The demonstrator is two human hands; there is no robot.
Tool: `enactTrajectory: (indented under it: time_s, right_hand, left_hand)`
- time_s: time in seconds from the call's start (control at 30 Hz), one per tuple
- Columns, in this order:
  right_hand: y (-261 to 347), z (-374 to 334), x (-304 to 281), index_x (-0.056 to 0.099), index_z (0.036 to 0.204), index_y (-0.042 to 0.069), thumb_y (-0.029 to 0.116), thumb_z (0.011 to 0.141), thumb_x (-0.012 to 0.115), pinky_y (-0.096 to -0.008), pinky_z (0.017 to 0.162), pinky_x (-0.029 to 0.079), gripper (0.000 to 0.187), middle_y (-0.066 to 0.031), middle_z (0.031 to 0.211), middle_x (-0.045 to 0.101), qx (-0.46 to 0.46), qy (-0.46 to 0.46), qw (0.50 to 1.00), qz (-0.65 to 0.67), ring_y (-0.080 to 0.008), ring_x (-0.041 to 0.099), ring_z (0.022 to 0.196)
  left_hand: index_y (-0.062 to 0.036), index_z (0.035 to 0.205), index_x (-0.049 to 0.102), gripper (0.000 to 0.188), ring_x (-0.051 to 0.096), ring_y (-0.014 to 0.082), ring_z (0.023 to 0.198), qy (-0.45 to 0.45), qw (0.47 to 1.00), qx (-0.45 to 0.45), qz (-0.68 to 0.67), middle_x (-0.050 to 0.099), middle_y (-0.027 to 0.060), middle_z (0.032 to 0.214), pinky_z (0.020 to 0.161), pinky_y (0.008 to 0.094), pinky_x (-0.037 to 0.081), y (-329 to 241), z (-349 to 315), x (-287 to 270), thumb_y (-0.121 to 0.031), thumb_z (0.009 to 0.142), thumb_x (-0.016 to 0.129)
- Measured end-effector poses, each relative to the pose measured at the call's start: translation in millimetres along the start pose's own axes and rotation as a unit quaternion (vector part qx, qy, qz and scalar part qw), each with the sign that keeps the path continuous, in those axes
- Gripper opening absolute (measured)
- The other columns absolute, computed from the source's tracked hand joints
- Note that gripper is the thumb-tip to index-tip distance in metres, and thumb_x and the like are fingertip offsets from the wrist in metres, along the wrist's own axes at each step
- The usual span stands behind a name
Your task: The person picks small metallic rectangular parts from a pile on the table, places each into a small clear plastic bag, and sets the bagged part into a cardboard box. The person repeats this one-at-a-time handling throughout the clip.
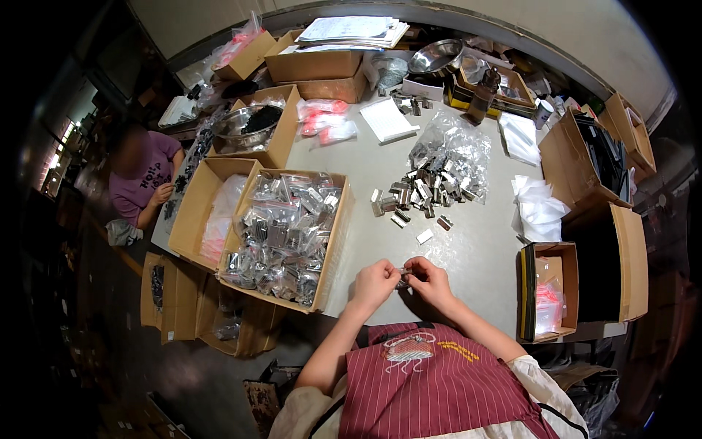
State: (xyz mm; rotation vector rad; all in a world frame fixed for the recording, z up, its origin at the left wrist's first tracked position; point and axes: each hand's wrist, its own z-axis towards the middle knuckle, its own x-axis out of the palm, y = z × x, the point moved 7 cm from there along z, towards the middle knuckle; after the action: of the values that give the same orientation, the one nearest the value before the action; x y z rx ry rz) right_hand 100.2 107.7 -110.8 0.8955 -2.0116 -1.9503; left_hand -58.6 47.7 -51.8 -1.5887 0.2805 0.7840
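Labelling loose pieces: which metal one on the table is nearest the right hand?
The pale silver one, apart in front of the pile; the reddish-brown one and the rest lie farther from the right hand.

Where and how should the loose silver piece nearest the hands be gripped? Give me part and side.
Pinch the loose silver piece across its two long edges, mid-length, coming from above on the person's side. It looks oblong and flat-lying, slanting up to the right, and sits apart from the pile beyond it, so this seems least obstructed.
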Motion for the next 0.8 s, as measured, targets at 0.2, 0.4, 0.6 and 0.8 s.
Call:
enactTrajectory:
  time_s: [0.2,0.4,0.6,0.8]
  right_hand:
    - [37,-3,2,0.062,0.107,0.003,0.006,0.082,0.069,-0.0365,0.072,0.054,0.026,-0.0112,0.092,0.071,-0.151,-0.019,0.962,-0.228,-0.0251,0.068,0.081]
    - [110,-14,6,0.059,0.110,0.005,0.008,0.073,0.070,-0.0418,0.076,0.051,0.039,-0.0132,0.093,0.068,-0.301,0.012,0.881,-0.365,-0.0318,0.063,0.084]
    - [80,-4,22,0.060,0.113,0.004,0.011,0.077,0.072,-0.0429,0.077,0.052,0.039,-0.0121,0.098,0.067,-0.256,0.096,0.897,-0.347,-0.0322,0.065,0.088]
    - [50,-10,-7,0.064,0.108,0.004,0.025,0.085,0.071,-0.0413,0.075,0.053,0.032,-0.0165,0.090,0.068,-0.064,0.084,0.979,-0.172,-0.0335,0.067,0.083]
  left_hand:
    - [-0.0038,0.086,0.067,0.019,0.065,0.0223,0.059,0.010,0.999,-0.006,-0.040,0.066,0.0087,0.066,0.057,0.0360,0.051,-7,-5,2,-0.022,0.085,0.069]
    - [-0.0035,0.084,0.066,0.016,0.060,0.0074,0.058,0.064,0.926,-0.153,-0.339,0.066,0.0014,0.067,0.051,0.0228,0.045,25,-14,17,-0.018,0.090,0.065]
    - [-0.0040,0.087,0.066,0.016,0.065,0.0085,0.060,0.100,0.954,-0.195,-0.203,0.069,0.0026,0.070,0.052,0.0224,0.047,30,-21,6,-0.020,0.092,0.065]
    - [-0.0046,0.095,0.066,0.019,0.068,0.0081,0.065,0.060,0.977,-0.144,-0.143,0.072,0.0033,0.075,0.051,0.0236,0.048,27,-25,-8,-0.024,0.093,0.068]
